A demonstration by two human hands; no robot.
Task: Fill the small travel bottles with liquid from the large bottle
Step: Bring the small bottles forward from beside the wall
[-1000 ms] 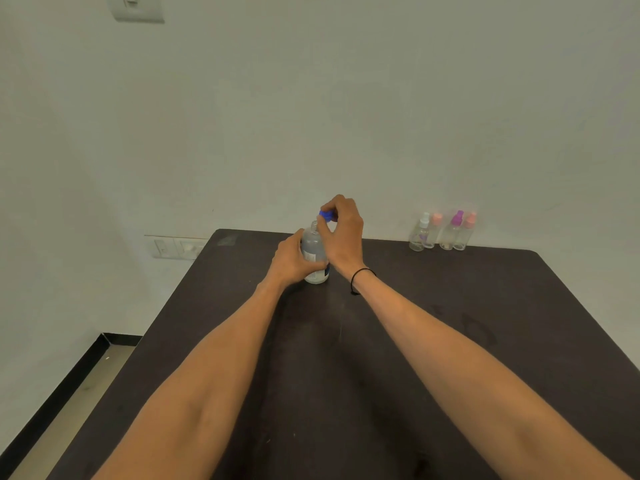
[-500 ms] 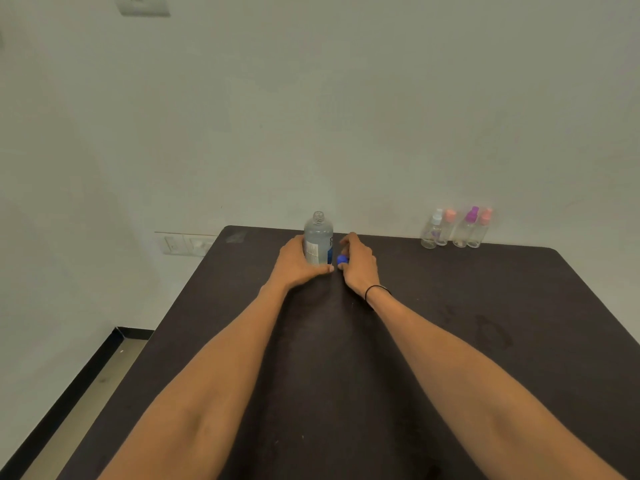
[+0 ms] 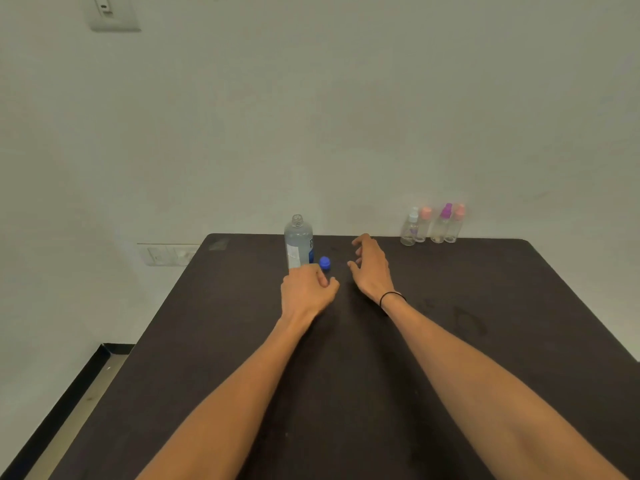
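The large clear bottle (image 3: 298,242) stands uncapped and upright near the far edge of the dark table (image 3: 346,375). Its blue cap (image 3: 325,263) lies on the table just right of its base. My left hand (image 3: 306,292) hovers in front of the bottle with loosely curled fingers and holds nothing. My right hand (image 3: 370,268) is to the right of the cap, fingers spread and relaxed, empty. Several small travel bottles (image 3: 432,225) with white, pink and purple tops stand in a row at the far right edge against the wall.
A pale wall rises right behind the table. Wall sockets (image 3: 168,254) sit low on the left and a switch plate (image 3: 112,12) is high up. The floor drops away along the table's left side (image 3: 69,393). Faint stains mark the table on the right (image 3: 467,320).
My right hand took the blue cap off, set it down beside the bottle and let go. My left hand released the bottle and drew back toward me.
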